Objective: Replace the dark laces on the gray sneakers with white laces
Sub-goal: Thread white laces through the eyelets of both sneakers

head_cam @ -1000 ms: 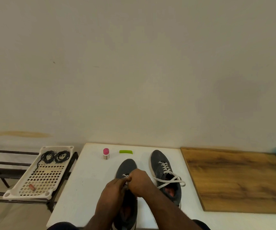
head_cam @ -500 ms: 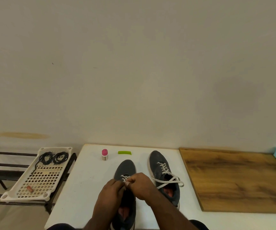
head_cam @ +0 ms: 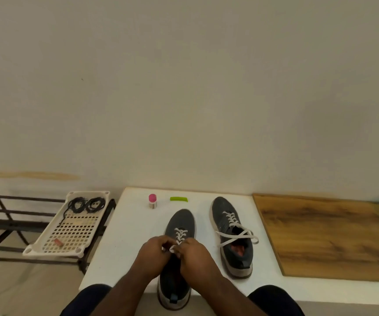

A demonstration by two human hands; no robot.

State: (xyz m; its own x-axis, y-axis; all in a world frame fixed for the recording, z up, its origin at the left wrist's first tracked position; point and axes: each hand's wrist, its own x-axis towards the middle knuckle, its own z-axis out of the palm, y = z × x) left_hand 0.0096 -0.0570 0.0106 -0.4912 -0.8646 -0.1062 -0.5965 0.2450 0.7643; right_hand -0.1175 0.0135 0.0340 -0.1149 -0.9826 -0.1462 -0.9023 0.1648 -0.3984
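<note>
The white lace [head_cam: 179, 236] is pinched between the curled fingers of the left hand [head_cam: 153, 255] and right hand [head_cam: 194, 256], directly above the near gray sneaker [head_cam: 177, 265], apparently so it can be threaded upward; dark laces [head_cam: 86, 205] lie discarded far left.

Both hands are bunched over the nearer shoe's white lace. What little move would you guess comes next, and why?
Probably drawing the white lace through and snug at the next eyelets. The left hand and right hand both pinch its end mid-way up the near sneaker, where only the front rows look crossed, while the far sneaker looks laced, ends loose.
</note>
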